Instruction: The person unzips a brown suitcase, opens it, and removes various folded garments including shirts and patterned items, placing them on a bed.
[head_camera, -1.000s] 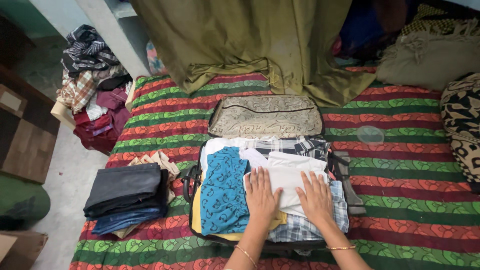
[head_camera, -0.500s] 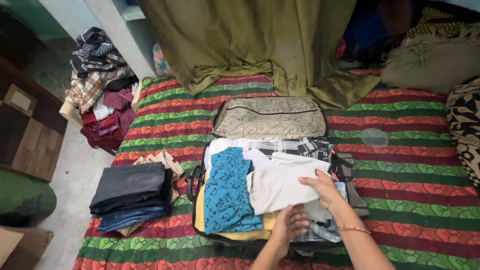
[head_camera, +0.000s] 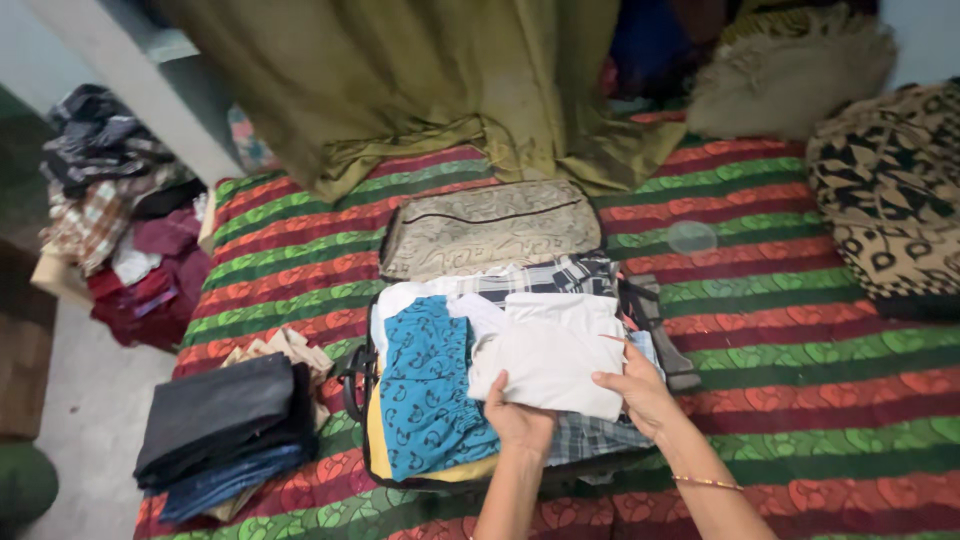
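Head view: my left hand (head_camera: 520, 420) and right hand (head_camera: 637, 385) pinched the folded white garment's (head_camera: 550, 350) near edge over the open suitcase (head_camera: 360, 385); packing step, seating it flat judged next.

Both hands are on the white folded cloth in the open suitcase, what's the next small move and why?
Probably lower the white folded cloth flat and press it down: the left hand and right hand grip its near edge, lifted above the checked cloth in the suitcase.
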